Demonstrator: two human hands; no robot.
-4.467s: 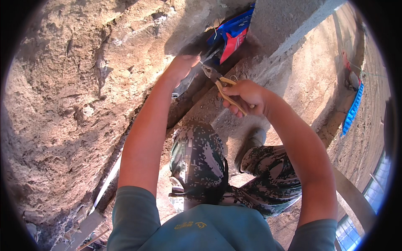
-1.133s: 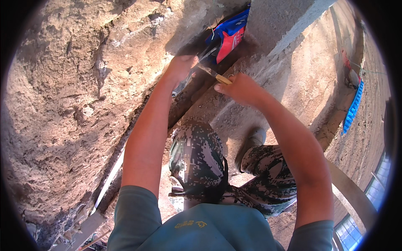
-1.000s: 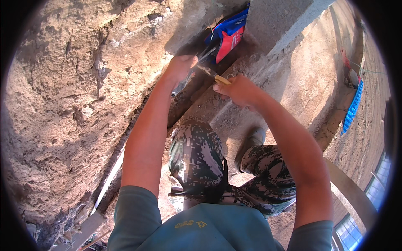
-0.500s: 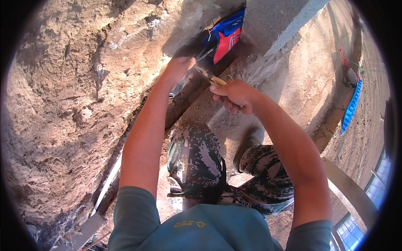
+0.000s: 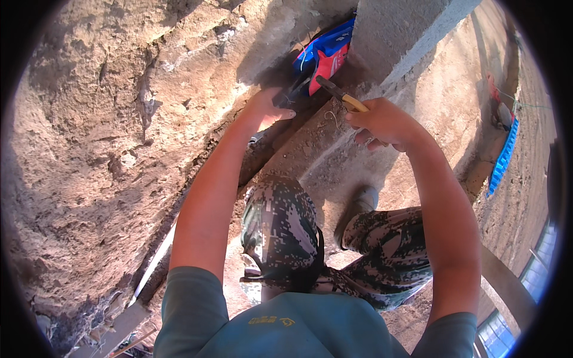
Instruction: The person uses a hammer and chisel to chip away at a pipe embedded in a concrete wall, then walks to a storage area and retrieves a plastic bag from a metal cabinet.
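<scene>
My right hand (image 5: 385,122) is closed around the yellow handles of pliers (image 5: 343,94). The dark head of the pliers points up and left, in front of a blue and red bag (image 5: 328,56). Over the dark trench, my left hand (image 5: 265,111) has its thumb stretched to the right, apart from the palm. Its other fingers are partly hidden in shadow beside a dark, strip-like thing (image 5: 293,94) of unclear kind. A thin curled wire (image 5: 333,118) lies on the concrete below the pliers, and a pale strand hangs over the bag.
A rough earth wall (image 5: 89,149) rises on the left. A concrete block (image 5: 397,36) stands behind the bag. My knees in camouflage trousers (image 5: 277,227) are below my hands. A blue ribbed strip (image 5: 502,156) lies far right; a white pipe (image 5: 154,262) runs lower left.
My right hand has moved right and up with the pliers, away from my left hand. The left hand has shifted slightly right and down, and its thumb has spread outward.
</scene>
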